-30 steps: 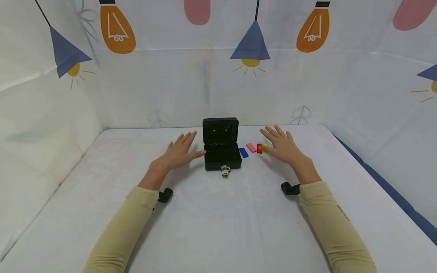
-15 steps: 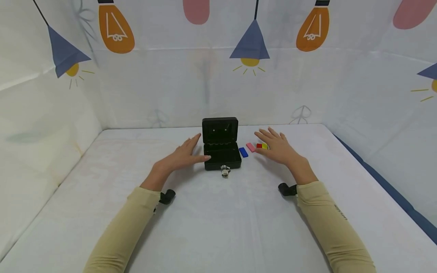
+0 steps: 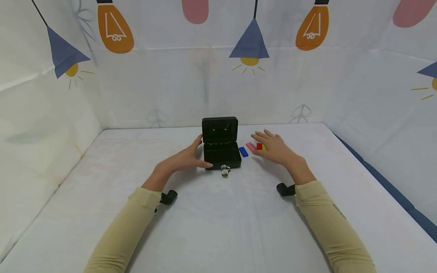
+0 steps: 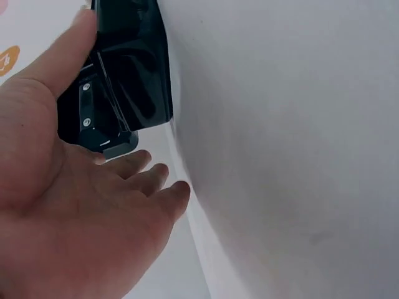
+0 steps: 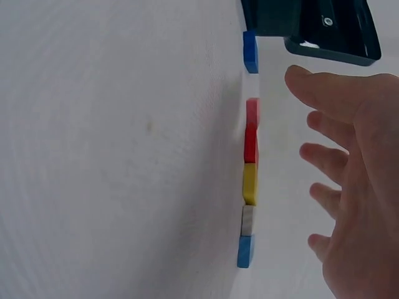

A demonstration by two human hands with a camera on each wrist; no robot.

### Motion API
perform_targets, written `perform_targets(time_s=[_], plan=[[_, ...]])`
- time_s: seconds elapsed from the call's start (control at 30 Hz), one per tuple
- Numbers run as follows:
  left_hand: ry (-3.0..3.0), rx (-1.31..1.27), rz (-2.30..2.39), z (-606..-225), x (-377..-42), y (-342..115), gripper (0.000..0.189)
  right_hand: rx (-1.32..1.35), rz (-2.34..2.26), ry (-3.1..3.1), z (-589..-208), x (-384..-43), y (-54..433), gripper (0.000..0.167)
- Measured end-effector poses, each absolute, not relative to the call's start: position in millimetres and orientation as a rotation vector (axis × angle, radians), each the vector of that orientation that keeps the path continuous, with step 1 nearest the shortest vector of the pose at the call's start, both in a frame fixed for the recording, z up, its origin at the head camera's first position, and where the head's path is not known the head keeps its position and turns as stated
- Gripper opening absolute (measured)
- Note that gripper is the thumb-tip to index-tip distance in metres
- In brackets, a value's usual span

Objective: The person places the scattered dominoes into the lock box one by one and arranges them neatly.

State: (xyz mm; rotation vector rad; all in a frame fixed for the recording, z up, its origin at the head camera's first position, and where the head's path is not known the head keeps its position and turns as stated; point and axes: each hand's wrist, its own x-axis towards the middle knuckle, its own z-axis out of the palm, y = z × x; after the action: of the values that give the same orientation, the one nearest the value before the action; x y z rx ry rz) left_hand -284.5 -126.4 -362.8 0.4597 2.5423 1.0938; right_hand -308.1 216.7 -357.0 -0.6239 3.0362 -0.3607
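At the left, the left hand [image 3: 184, 157] is reaching in beside the black box [image 3: 232, 165], its thumb lying over the near left corner and its fingertips lying by the left edge of the raised lid [image 3: 220, 131]; the thumb and fingers are spreading apart around that side, and whether they are pressing on the metal I cannot tell. The box is resting on the white surface [image 3: 218, 227] near its back edge, between the two hands, with a silvery lock piece [image 3: 225, 171] jutting from its front. Rightward, a blue block [image 3: 243, 151] is lying just beside the box, then a pink block [image 3: 250, 147], a red block [image 3: 259, 146] and a yellow block [image 3: 264, 147]; the right wrist view is also showing a white block [image 5: 248, 220] and a lighter blue block [image 5: 245, 251] at the row's far end. The right hand [image 3: 274, 149] is hovering over the row, fingers spread and grasping nothing. The step in hand is seemingly one of approach, the left hand bracing for the box; the next move is probably calling for thumb and fingers settling firmly on its side, without jolting the raised lid.
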Motion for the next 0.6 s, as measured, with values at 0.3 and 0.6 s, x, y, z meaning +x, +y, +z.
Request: perform_targets(time_s=[0.3, 0.6], plan=[[2.476, 0.447, 1.178, -364.7, -285.2, -122.3, 0.125, -0.609, -0.359, 3.009, -358.1, -307.6, 213.4, 0.068], [2.379, 0.389, 1.271, -365.7, -286.6, -119.3, 0.119, -0.639, -0.361, 2.996, -358.1, -307.1, 210.2, 0.068]])
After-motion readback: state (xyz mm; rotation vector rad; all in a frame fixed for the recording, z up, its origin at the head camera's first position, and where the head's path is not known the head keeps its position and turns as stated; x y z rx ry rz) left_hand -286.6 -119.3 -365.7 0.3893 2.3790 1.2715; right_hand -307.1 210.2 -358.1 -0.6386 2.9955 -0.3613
